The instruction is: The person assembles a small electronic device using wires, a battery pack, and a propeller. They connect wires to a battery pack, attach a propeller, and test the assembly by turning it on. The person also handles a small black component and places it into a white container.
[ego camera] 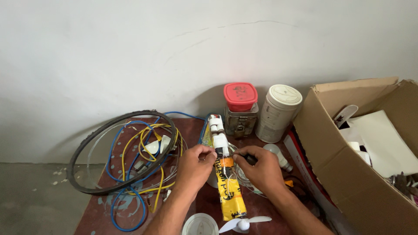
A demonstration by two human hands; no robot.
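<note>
We see a yellow-wrapped tube (229, 191) with white parts, a small white propeller (244, 223) at its near end, mid-worktop (98, 217). Left hand (197, 167) pinches thin wires beside it; right hand (261, 169) closed around a dark tool. Left: black hoop (87, 143) ringing blue and yellow cables (130, 174). Far: red-lidded jar (240, 109), white canister (278, 112). Right: cardboard box (348, 174).

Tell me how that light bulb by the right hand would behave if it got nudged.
The bulb lies on its side, rounded, so it would probably roll. It looks light and likely fragile, and the right hand and cardboard box close by might stop it.
</note>
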